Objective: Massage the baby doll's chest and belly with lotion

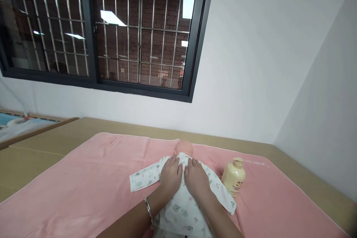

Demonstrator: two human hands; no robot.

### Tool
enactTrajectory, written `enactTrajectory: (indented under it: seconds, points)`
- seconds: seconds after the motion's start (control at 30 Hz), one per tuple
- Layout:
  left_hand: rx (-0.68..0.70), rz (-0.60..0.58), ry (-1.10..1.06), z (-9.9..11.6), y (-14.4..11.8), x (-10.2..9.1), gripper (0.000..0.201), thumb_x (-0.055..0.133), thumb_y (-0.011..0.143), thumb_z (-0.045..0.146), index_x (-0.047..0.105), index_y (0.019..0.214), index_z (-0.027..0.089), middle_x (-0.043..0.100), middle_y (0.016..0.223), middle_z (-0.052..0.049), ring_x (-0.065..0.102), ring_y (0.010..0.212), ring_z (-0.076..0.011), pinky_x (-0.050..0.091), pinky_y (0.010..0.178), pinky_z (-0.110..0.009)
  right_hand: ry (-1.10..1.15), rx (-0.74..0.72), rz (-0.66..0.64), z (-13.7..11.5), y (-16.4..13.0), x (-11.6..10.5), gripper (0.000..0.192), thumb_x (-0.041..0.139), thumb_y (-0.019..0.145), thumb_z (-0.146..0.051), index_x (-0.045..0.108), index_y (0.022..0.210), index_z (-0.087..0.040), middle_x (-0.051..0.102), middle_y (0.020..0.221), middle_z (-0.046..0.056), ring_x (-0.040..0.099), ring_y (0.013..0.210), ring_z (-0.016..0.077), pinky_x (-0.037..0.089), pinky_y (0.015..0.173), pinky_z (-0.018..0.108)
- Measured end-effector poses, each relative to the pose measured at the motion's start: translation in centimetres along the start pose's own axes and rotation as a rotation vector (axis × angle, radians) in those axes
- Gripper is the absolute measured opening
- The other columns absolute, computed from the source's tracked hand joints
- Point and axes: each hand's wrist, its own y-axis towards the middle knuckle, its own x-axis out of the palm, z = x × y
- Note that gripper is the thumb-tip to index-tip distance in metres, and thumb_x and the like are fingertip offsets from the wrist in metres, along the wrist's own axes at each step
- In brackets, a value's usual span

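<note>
A baby doll (182, 193) lies on a pink towel (83, 186) spread over a tan table (33, 156), its head pointing toward the far wall and its body running back toward the camera. Only the top of the bare, peach-coloured head shows beyond the hands. The doll wears a white garment printed with small green and pink figures; one sleeve lies flat and stretched out to the left, the other slants down to the right.

Both hands rest palm down on the doll's upper body, side by side and nearly touching. The left hand (170, 176) lies flat with its fingers spread toward the head, its grip open and closed on nothing; a silver bangle (148, 208) circles that wrist. The right hand (196, 178) lies the same way, fingers extended, pressing on the cloth rather than clasping it.

Just right of the doll's right-hand sleeve stands a cream pump bottle (234, 176), upright on the towel.
</note>
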Motion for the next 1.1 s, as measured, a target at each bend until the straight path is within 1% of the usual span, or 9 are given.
enactTrajectory:
  seconds: [0.1,0.27,0.43,0.53,0.6,0.67,0.77,0.93,1.1]
  points:
    - [0.020,-0.008,0.042,0.1,0.0,0.0,0.040,0.037,0.095,0.028,0.064,0.121,0.016,0.065,0.127,-0.012,0.055,0.125,-0.0247,0.040,0.111,-0.041,0.068,-0.024,-0.021,1.0,0.7,-0.1,0.058,0.026,0.098,-0.032,0.040,0.147,-0.005,0.039,0.153,0.016,0.031,0.143,0.0255,0.018,0.118,0.037]
    - [0.039,-0.084,0.094,0.2,0.5,-0.4,0.048,0.035,0.097,0.033,0.052,0.135,0.011,0.055,0.140,-0.015,0.047,0.134,-0.0281,0.034,0.114,-0.046,0.056,0.012,-0.023,1.2,0.9,-0.4,0.058,0.025,0.098,-0.034,0.039,0.148,-0.006,0.036,0.154,0.015,0.028,0.145,0.0258,0.017,0.117,0.038]
    - [0.034,-0.171,0.148,1.1,0.6,-1.2,0.044,0.033,0.096,0.030,0.062,0.123,0.013,0.064,0.128,-0.015,0.055,0.125,-0.0274,0.038,0.110,-0.041,-0.062,0.062,-0.041,-0.9,-1.0,-2.1,0.050,0.027,0.097,-0.029,0.054,0.132,-0.006,0.060,0.129,0.022,0.054,0.123,0.0305,0.036,0.103,0.040]
    - [-0.047,-0.210,0.115,1.3,0.6,-1.2,0.046,0.033,0.095,0.032,0.059,0.128,0.013,0.058,0.136,-0.016,0.049,0.131,-0.0281,0.034,0.112,-0.042,-0.044,0.094,-0.088,-0.7,-1.1,-2.7,0.047,0.027,0.098,-0.032,0.061,0.122,-0.011,0.067,0.115,0.020,0.063,0.108,0.0295,0.043,0.093,0.041]
    - [-0.090,-0.241,0.074,1.2,0.7,-1.0,0.052,0.032,0.096,0.034,0.050,0.138,0.012,0.048,0.147,-0.015,0.038,0.141,-0.0276,0.027,0.117,-0.044,0.016,0.066,-0.089,0.2,-0.5,-2.4,0.049,0.024,0.100,-0.035,0.059,0.125,-0.012,0.063,0.125,0.019,0.058,0.119,0.0282,0.041,0.098,0.040]
    - [-0.102,-0.272,0.054,1.0,0.8,-1.0,0.056,0.031,0.097,0.038,0.043,0.144,0.010,0.040,0.153,-0.014,0.030,0.145,-0.0274,0.021,0.119,-0.045,0.068,0.022,-0.059,1.1,0.2,-1.8,0.053,0.022,0.101,-0.037,0.053,0.134,-0.012,0.053,0.141,0.017,0.044,0.135,0.0258,0.032,0.109,0.041]
    - [-0.052,-0.262,0.089,1.1,0.8,-1.2,0.055,0.031,0.098,0.039,0.046,0.142,0.011,0.044,0.150,-0.014,0.034,0.143,-0.0277,0.024,0.118,-0.044,0.094,0.005,-0.021,1.7,0.8,-0.9,0.055,0.021,0.101,-0.035,0.044,0.144,-0.011,0.039,0.153,0.014,0.030,0.144,0.0228,0.019,0.117,0.040]
    - [0.024,-0.252,0.185,2.5,0.5,-2.3,0.047,0.030,0.096,0.027,0.059,0.129,0.010,0.059,0.136,-0.016,0.049,0.132,-0.0258,0.034,0.114,-0.038,0.028,0.027,-0.059,0.4,-0.2,-1.2,0.053,0.026,0.098,-0.029,0.046,0.142,-0.007,0.048,0.145,0.019,0.041,0.138,0.0267,0.026,0.114,0.039]
    - [-0.027,-0.348,0.099,1.8,1.1,-2.5,0.056,0.033,0.095,0.035,0.045,0.142,0.008,0.045,0.150,-0.016,0.036,0.142,-0.0269,0.027,0.117,-0.039,0.075,0.001,-0.074,0.4,-0.4,-1.5,0.053,0.025,0.098,-0.028,0.048,0.141,-0.007,0.047,0.146,0.019,0.040,0.139,0.0256,0.027,0.114,0.037]
